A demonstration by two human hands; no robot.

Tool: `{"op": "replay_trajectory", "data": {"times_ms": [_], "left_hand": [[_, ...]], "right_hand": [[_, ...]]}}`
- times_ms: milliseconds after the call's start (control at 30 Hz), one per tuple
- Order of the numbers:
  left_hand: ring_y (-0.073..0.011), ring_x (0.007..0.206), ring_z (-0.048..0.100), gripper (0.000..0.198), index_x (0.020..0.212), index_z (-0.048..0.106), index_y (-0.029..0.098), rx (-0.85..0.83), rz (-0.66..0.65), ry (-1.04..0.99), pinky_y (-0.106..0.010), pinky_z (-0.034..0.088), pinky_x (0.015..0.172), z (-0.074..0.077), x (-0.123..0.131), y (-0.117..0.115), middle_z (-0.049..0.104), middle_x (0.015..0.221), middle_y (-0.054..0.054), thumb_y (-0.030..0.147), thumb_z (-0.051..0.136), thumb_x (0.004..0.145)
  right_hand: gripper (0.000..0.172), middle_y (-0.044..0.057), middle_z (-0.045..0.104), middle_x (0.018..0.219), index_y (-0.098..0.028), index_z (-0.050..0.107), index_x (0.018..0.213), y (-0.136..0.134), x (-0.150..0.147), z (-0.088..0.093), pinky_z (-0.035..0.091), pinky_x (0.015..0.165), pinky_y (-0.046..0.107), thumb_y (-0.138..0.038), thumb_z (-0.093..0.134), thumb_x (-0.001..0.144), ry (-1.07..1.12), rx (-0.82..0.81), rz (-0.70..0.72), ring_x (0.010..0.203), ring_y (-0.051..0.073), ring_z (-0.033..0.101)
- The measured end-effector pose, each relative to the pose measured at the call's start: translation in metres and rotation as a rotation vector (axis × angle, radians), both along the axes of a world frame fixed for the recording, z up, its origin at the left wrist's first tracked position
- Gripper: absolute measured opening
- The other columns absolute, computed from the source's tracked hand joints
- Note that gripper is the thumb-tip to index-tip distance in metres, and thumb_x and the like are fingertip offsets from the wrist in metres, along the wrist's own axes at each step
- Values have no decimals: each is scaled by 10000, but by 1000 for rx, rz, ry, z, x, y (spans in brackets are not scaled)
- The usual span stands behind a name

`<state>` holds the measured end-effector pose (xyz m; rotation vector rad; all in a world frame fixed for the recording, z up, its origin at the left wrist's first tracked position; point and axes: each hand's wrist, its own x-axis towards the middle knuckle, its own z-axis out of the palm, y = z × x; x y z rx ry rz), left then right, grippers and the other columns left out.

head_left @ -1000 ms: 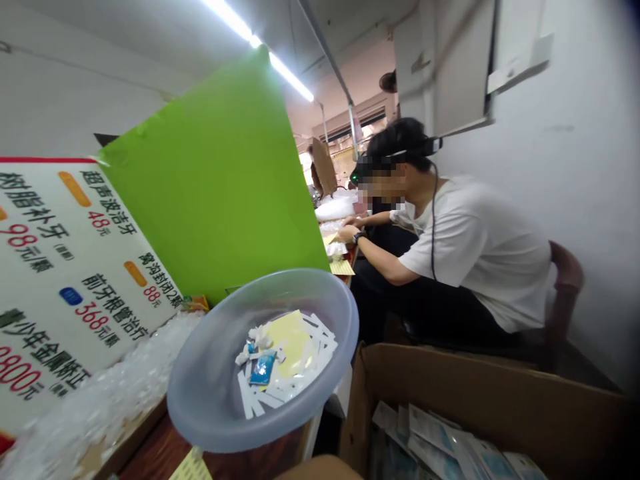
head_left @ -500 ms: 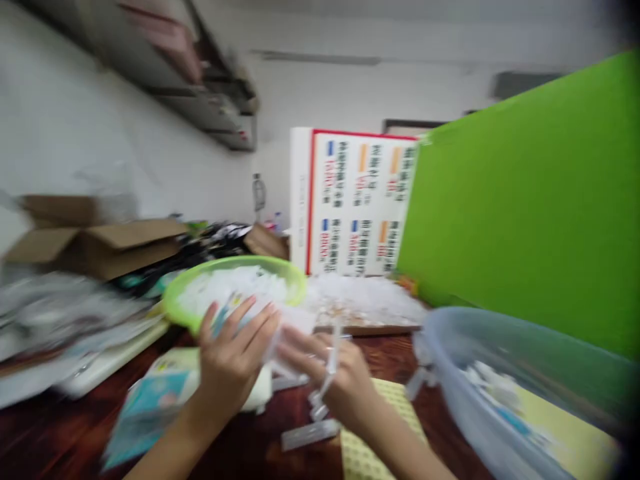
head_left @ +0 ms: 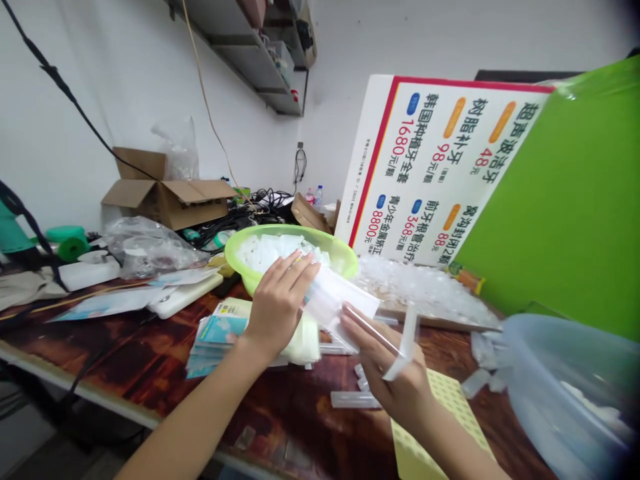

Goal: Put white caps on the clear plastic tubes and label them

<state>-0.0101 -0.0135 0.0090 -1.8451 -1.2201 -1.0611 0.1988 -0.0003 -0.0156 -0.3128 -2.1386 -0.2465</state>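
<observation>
A white packet (head_left: 337,300) with a clear plastic sleeve is held between my two hands, in front of the green bowl (head_left: 240,263) of small translucent pieces. My left hand (head_left: 280,303) grips its left end, fingers laid over the top. My right hand (head_left: 387,357) holds the right end, with a clear bent strip (head_left: 409,340) of the plastic across the fingers. Under my left forearm lies a stack of blue and yellow printed packets (head_left: 215,337). Clear plastic pieces (head_left: 355,400) rest on the table below the hands.
A yellow dotted sheet (head_left: 450,407) lies under my right forearm. On the right stands a translucent blue tub (head_left: 525,373). Behind are a tray of clear pieces (head_left: 425,290), a printed board (head_left: 395,167) and a green panel (head_left: 555,220). An open cardboard box (head_left: 185,203) sits back left.
The view has swung left and grown sharper, so hands and bowl appear farther right. The packet is still between both hands, now showing more of its white face.
</observation>
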Motion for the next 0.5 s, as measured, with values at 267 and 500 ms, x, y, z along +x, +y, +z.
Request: {"op": "replay_trajectory", "data": {"times_ms": [267,500], "left_hand": [[-256,1214,527,349,1173,591,137,124,-8,16,-466,331,1058,-4,10,-1,669,1172,-95,91,343,932],[-242,1161,570,360,1185,579,98,179,-63,36,-398,432,993,-2,11,-4,669,1152,-135,64,346,912]], "right_hand": [[558,115,550,1339,-221,483,1348,-2,-5,-11,506,952,409,-52,457,817,23,-53,-78,1213,245,543],[658,123,496,1389,-241,363,1428,-4,-4,-12,498,947,465,-38,452,808,6,-66,-155,1251,265,503]]}}
